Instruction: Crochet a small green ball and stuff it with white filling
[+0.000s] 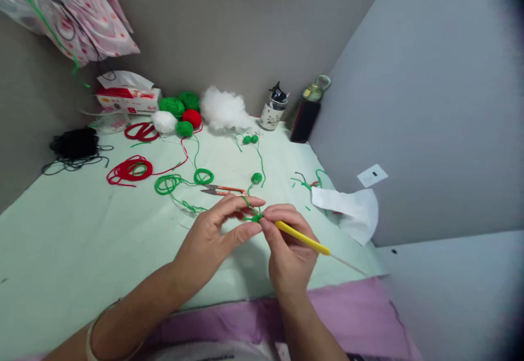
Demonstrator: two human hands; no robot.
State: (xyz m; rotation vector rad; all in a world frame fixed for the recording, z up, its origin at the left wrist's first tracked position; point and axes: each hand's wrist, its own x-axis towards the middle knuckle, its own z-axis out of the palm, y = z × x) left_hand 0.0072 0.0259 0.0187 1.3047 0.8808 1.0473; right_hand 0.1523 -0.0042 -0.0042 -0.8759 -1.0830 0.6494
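The left hand [213, 233] and right hand [286, 257] pinch a bit of green yarn [257, 217] over the surface [102, 235], the right holding a yellow-handled hook [303, 238] too. The yarn looks light and soft, easiest to hold by its edge

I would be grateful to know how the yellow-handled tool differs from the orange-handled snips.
The yellow-handled tool is held in the right hand, while the orange-handled snips lie on the table. The tool shows one thin shaft; the snips have two dark blades, parted at the tips. The tool's shaft points to the picture's lower right, the snips' blades to its left. Both have brightly coloured handles.
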